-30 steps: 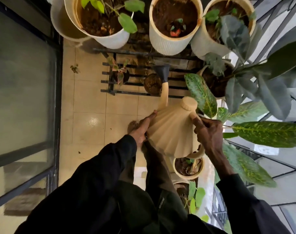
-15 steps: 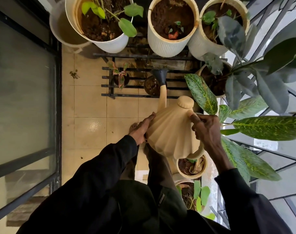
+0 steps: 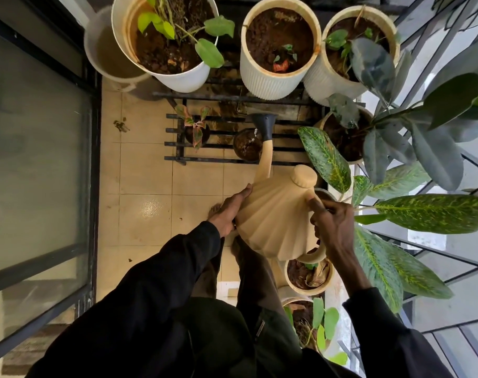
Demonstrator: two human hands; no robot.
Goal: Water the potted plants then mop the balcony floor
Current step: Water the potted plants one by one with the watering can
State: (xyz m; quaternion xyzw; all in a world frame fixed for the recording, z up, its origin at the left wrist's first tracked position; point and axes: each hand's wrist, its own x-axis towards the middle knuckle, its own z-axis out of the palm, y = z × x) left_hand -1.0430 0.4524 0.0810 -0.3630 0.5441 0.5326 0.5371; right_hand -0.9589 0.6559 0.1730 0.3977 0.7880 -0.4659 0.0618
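- Glossy beige tiled floor (image 3: 150, 173), with one bright glare spot on a tile.
- Frosted glass door (image 3: 36, 159) in a dark frame along the left.
- Black metal rack (image 3: 205, 159) standing on the tiles.
- Dark railing (image 3: 433, 250) at right.

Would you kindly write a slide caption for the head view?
Left hand and right hand tip a beige watering can over a small dark pot.

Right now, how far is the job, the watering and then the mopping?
Done: nothing I can confirm; no pot shows that it was watered. In hand: the right hand grips the watering can by its handle, the left hand steadies its side, and the spout is tipped over the small dark pot on the black rack. Left: mopping; no mop shows, and debris lies on the tiled floor.
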